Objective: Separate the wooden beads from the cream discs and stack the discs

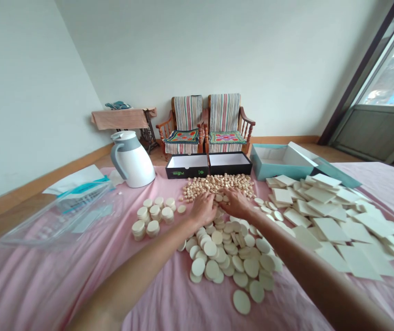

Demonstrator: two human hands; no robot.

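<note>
Both hands reach to the far end of a heap of pale round discs (231, 253), where it meets a spread of small wooden beads (214, 182). My left hand (204, 209) has its fingers curled in at the discs; what they hold, if anything, is hidden. My right hand (237, 203) lies palm down with fingers stretched out towards the left, over a few discs (219, 198) between the hands. Left of the heap stand several short stacks of discs (153, 226), with a single disc (182, 209) beside them.
Two black open boxes (186, 172) stand behind the beads. A teal box (276, 170) and a pile of square pale boards (334, 230) are on the right. A white jug (135, 161) and a clear plastic bag (76, 211) lie left, on pink cloth (155, 294).
</note>
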